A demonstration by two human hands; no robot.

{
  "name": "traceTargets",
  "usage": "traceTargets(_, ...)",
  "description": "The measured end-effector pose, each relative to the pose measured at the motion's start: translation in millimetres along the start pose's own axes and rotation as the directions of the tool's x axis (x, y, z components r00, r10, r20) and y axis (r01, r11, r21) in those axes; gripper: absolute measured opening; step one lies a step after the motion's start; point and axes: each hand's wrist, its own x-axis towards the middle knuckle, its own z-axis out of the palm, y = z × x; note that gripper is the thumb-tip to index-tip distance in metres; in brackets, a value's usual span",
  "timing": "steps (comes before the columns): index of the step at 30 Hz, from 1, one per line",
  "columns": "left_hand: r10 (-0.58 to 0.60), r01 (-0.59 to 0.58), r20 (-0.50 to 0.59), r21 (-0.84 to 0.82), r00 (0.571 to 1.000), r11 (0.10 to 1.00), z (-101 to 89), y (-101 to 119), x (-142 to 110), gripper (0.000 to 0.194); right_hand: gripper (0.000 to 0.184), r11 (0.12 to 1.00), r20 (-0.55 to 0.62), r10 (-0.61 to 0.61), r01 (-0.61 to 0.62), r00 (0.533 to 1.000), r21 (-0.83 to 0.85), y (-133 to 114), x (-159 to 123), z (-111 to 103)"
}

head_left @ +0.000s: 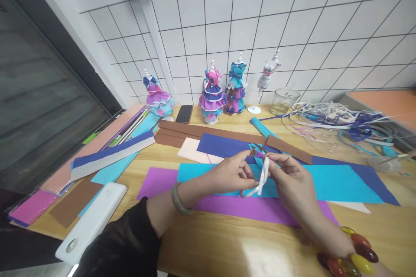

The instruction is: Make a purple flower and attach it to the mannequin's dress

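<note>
Smooth bare wood, glossy under a patch of glare, forms the near part of the table [221,238], with a long white round-cornered bar [94,220] lying aslant at the near left. Above the middle, the left hand [232,171] pinches the brown end of a small pleated piece [259,154], its purple folds gathered like a fan; the right hand [294,177] pinches the other end, where a slim white ribbon [264,177] hangs in a soft loop. Whether the left hand's curled lower fingers grip that ribbon, I cannot tell. Beneath are flat, matte, straight-edged sheets: a purple sheet [240,210] nearest, a turquoise sheet [334,181] overlapping it, and a navy sheet [224,145] farther off. Long brown strips [182,132] lie beyond them, and a navy-and-white band [112,156] slants at left. At far right sprawls a tangled ribbon heap [347,119] beside an orange-topped grey box [386,104]. Along the far edge stand a ruffled, bow-trimmed doll dress [212,97] and similar forms, near a dark phone [184,114] and a clear jar [285,97]. Behind rises a white tiled wall [221,8] with dark grout, bounding the reach forward; wood shows between near sheets and forearms.
</note>
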Motion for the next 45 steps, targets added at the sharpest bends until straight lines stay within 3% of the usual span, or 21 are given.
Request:
traceTargets(3, 0.033, -0.032, -0.023, 0.066, 0.999, 0.997, -1.2, -5.9, 3.6, 0.068, 0.023, 0.999, 0.009, 0.03, -0.03, 1.0, 0.033, -1.3, 0.1, 0.5)
traceTargets(6, 0.1, -0.086, -0.127, 0.111, 0.987, 0.99, -1.9, -6.4, 6.6, 0.056, 0.023, 0.997, 0.06, 0.043, -0.047, 0.997, 0.056, -4.4, -2.2, 2.2)
traceTargets(11, 0.309, -0.24, -0.274, 0.258, 0.911, 0.936, -5.8, 5.9, 4.4, 0.05, 0.02, 0.997, 0.119, 0.066, -0.071, 0.991, 0.043, -6.1, -6.4, 4.4)
traceTargets(13, 0.423, -0.303, -0.246, 0.409, 0.872, 0.861, -9.2, 10.8, 2.3, 0.043, 0.019, 0.997, 0.138, 0.072, -0.076, 0.988, 0.018, -5.5, -7.1, 4.8)
traceTargets(18, 0.643, -0.429, -0.029, 0.722, 0.765, 0.543, -18.1, 13.8, 2.0, 0.02, 0.017, 0.998, 0.181, 0.049, -0.04, 0.982, -0.056, -5.6, -8.3, 5.1)
traceTargets(22, 0.663, -0.455, 0.031, 0.752, 0.748, 0.477, -20.8, 14.9, 3.5, 0.017, 0.015, 0.996, 0.208, 0.041, -0.022, 0.977, -0.091, -5.6, -9.4, 3.9)
traceTargets(36, 0.61, -0.444, 0.024, 0.708, 0.792, 0.549, -20.4, 19.0, 1.1, 0.016, 0.023, 0.984, 0.19, 0.049, -0.015, 0.981, -0.177, -3.7, -7.9, 2.1)
traceTargets(40, 0.633, -0.431, 0.034, 0.76, 0.773, 0.486, -20.2, 16.7, 2.1, 0.016, 0.034, 0.98, 0.216, 0.121, -0.081, 0.969, -0.184, -6.5, -7.9, 3.0)
traceTargets(45, 0.699, -0.376, 0.042, 0.864, 0.714, 0.333, -23.6, 12.9, 3.0, 0.016, 0.051, 0.98, 0.221, 0.151, -0.117, 0.964, -0.16, -13.0, -6.3, 5.0)
